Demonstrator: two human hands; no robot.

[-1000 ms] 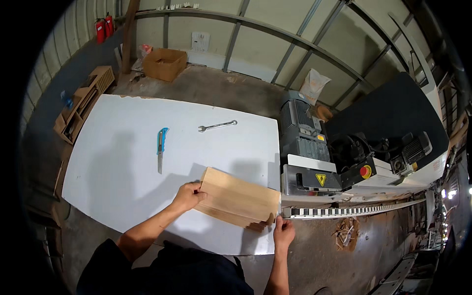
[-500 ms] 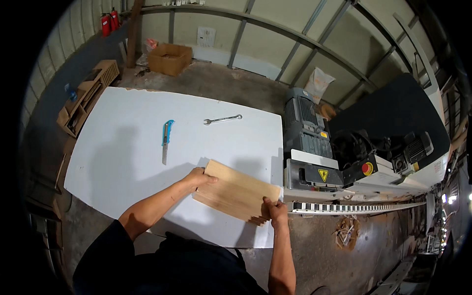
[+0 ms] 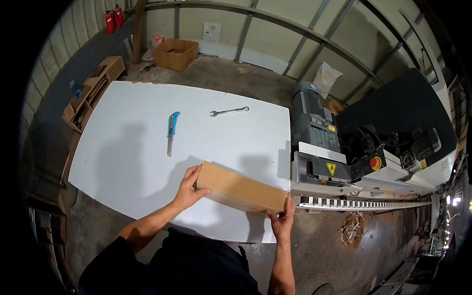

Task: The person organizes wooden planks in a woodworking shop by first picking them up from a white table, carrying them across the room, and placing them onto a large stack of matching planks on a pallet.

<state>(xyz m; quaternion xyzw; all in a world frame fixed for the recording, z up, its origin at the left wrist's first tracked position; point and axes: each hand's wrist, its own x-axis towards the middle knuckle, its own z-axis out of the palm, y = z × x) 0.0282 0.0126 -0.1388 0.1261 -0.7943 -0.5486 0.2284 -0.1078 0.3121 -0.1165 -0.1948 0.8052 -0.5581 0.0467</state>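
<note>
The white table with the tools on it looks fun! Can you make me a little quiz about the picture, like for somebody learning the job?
1. True or false: on the white table, the wrench lies to the right of the blue utility knife.

2. What do the left hand and right hand hold between them?
A) the wrench
B) the light-brown wood
C) a cardboard box

3. Fill in the blank: the triangular sign on the machine is black and ____.

Key: 1. True. 2. B, with one hand at each end. 3. Yellow.
</note>
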